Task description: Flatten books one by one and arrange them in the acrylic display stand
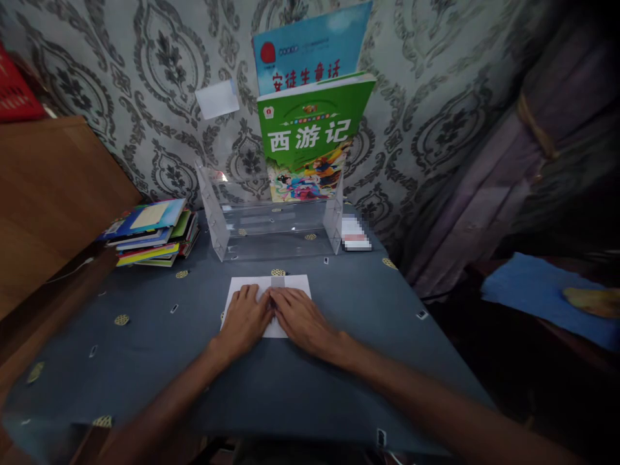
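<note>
A white sheet of paper point(295, 281) lies flat on the table in front of me. My left hand point(246, 318) rests on its left half, fingers stretched out over the surface. From the other side my right hand point(301, 321) lies on the right half, its fingers also extended. The fingertips of both hands meet near the middle of the sheet. Just beyond them a small greyish strip point(278, 282) shows at the paper's far edge; its lower part is hidden by the fingers. Whatever may be under the fingertips cannot be seen.
Behind the paper stands a clear plastic rack point(217, 226), with a green book point(310, 139) and a blue book point(314, 45) upright at its back. A pile of books point(152, 232) sits to the left. A blurred-out phone-like item point(356, 234) lies right of the rack on the patterned tablecloth point(159, 361).
</note>
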`<action>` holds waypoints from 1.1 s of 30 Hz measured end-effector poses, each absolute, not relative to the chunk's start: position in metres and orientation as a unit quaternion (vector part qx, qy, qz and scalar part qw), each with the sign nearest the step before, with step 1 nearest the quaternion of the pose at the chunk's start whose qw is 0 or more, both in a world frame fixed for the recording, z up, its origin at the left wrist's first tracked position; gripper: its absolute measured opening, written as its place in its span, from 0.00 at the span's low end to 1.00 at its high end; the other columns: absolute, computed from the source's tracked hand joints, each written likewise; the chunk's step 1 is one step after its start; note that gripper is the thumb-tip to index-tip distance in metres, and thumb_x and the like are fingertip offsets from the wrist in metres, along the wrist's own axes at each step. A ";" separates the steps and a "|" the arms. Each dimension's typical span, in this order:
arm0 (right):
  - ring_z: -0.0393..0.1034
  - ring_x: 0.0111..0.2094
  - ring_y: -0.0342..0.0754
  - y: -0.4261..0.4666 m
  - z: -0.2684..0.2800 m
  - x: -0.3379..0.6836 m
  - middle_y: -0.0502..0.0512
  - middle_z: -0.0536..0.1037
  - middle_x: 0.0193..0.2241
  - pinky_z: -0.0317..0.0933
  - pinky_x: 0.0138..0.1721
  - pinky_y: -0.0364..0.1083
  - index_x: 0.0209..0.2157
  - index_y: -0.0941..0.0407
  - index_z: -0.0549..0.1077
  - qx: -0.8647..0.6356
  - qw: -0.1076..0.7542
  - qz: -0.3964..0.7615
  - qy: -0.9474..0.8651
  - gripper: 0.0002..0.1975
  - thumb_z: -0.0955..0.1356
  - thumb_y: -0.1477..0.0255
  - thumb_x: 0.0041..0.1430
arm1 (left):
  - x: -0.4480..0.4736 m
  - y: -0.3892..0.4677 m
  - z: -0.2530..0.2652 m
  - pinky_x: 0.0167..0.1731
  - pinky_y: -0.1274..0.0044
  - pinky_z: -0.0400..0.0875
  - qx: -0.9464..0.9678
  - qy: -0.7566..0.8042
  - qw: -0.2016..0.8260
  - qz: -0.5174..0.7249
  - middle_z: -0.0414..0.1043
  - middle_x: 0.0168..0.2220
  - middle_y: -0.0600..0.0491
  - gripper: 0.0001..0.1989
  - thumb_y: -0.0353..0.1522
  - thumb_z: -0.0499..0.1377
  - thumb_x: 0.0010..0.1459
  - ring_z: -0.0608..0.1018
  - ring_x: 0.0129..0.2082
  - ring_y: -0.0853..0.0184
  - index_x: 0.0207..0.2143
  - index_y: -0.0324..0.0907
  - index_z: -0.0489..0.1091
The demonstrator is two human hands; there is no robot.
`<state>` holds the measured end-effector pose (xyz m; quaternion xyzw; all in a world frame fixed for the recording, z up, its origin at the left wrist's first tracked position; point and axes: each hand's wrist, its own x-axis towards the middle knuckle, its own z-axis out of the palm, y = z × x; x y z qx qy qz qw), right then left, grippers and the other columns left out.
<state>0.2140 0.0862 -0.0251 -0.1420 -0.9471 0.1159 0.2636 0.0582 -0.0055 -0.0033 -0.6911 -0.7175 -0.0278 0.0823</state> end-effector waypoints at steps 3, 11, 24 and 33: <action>0.64 0.63 0.58 0.085 -0.035 0.215 0.70 0.69 0.62 0.61 0.63 0.60 0.65 0.63 0.60 -0.138 0.250 0.113 -0.952 0.25 0.60 0.75 0.68 | 0.045 -0.004 -0.014 0.61 0.58 0.63 -0.704 -0.705 0.074 -0.054 0.63 0.64 0.41 0.21 0.38 0.49 0.71 0.65 0.66 0.54 0.63 0.44 0.62; 0.59 0.67 0.56 0.101 -0.040 0.215 0.69 0.66 0.65 0.58 0.66 0.60 0.67 0.62 0.59 -0.163 0.226 0.120 -0.953 0.27 0.59 0.74 0.68 | 0.045 0.014 -0.025 0.67 0.54 0.55 -0.705 -0.706 0.032 -0.051 0.54 0.70 0.39 0.25 0.40 0.45 0.72 0.55 0.72 0.54 0.67 0.42 0.56; 0.62 0.65 0.58 0.125 -0.034 0.221 0.70 0.69 0.62 0.59 0.64 0.61 0.64 0.65 0.63 -0.226 0.208 0.117 -0.945 0.27 0.61 0.76 0.64 | 0.061 0.048 -0.018 0.66 0.52 0.55 -0.726 -0.684 0.030 -0.066 0.59 0.68 0.42 0.22 0.36 0.45 0.72 0.59 0.70 0.56 0.64 0.40 0.61; 0.55 0.68 0.57 0.136 -0.031 0.223 0.67 0.65 0.66 0.53 0.67 0.61 0.66 0.61 0.60 -0.221 0.166 0.091 -0.957 0.28 0.60 0.72 0.66 | 0.060 0.050 -0.020 0.65 0.51 0.55 -0.733 -0.675 0.030 -0.076 0.61 0.68 0.41 0.21 0.36 0.45 0.72 0.60 0.70 0.55 0.62 0.38 0.63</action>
